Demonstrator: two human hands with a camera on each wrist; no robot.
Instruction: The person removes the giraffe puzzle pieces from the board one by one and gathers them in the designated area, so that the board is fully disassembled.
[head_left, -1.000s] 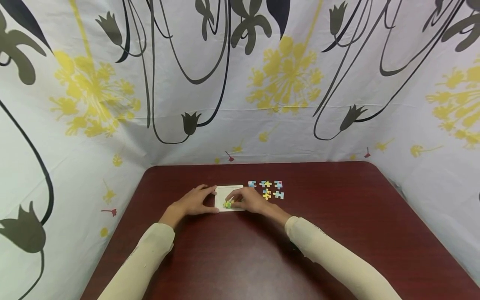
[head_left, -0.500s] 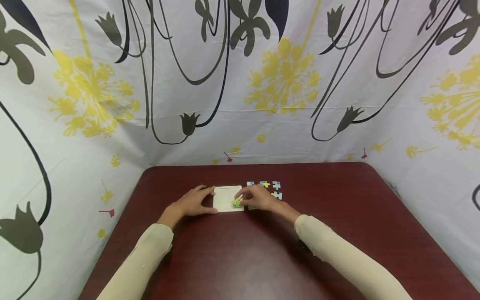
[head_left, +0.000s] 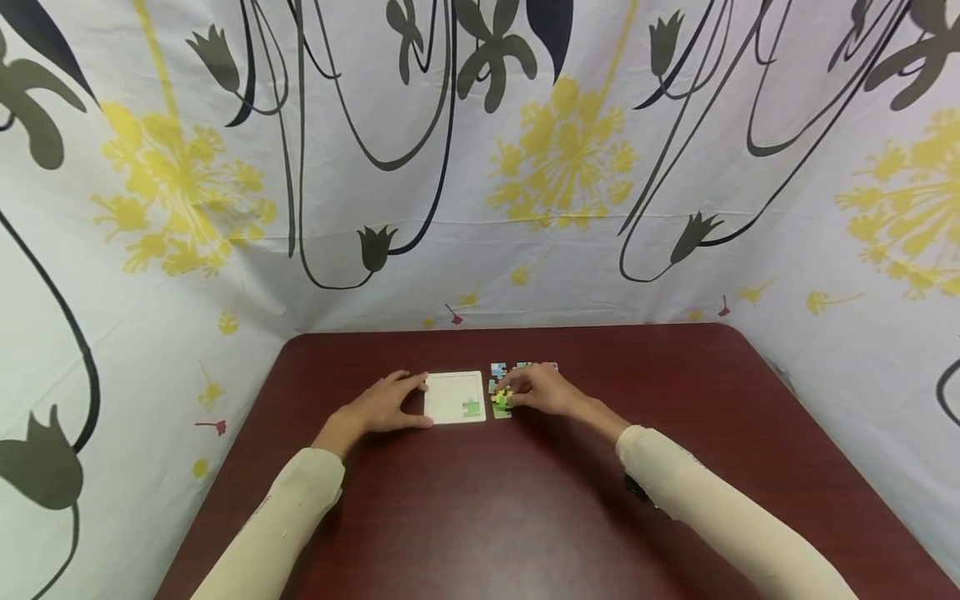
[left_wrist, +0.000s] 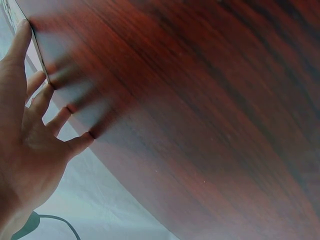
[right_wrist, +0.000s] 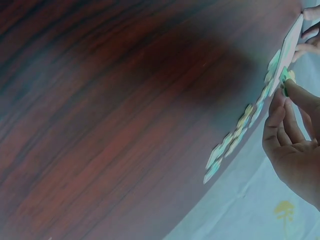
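Note:
A white puzzle tray (head_left: 448, 395) lies on the table, with one green puzzle piece (head_left: 471, 408) in its lower right corner. My left hand (head_left: 382, 406) touches the tray's left side, thumb near the front corner and fingers near the back. In the left wrist view, that hand (left_wrist: 32, 135) has its fingers spread along the tray edge. Just right of the tray, my right hand (head_left: 546, 389) pinches a green and yellow puzzle piece (head_left: 501, 400) between thumb and fingertips. The right wrist view shows this pinched piece (right_wrist: 285, 80) raised beside the tray (right_wrist: 290, 45).
Loose puzzle pieces (head_left: 498, 368) lie right of the tray, partly hidden under my right hand. In the right wrist view, several pieces (right_wrist: 240, 127) form rows on the dark red table (head_left: 480, 517). A patterned white cloth (head_left: 450, 192) hangs behind the table.
My right hand has moved right with the pinched puzzle piece, from over the tray to over the loose pieces. The green piece in the tray's corner has come into view. My left hand stays put.

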